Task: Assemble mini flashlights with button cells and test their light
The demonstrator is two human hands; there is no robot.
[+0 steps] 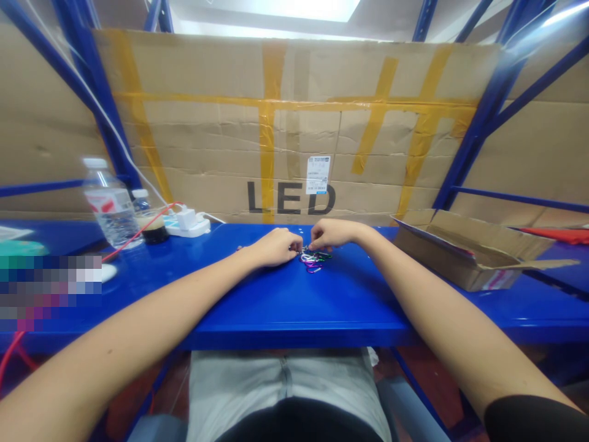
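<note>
A small bunch of coloured carabiners (314, 261), purple, green and silver, lies on the blue tabletop (294, 301) between my hands. My left hand (279, 247) rests just left of the bunch, its fingers pinched together at a small metal piece near the carabiners' upper end. From the other side, my right hand (332, 235) pinches at the same spot, fingertips bent down. What exactly sits in either pinch is too small and too covered to make out.
On the right stands an open cardboard box (460, 252). At the left are a water bottle (110, 205), a dark-filled bottle (153, 227), a white power strip (188, 224) and a red cable (138, 233). A large cardboard sheet (207, 147) closes off the back between blue posts.
</note>
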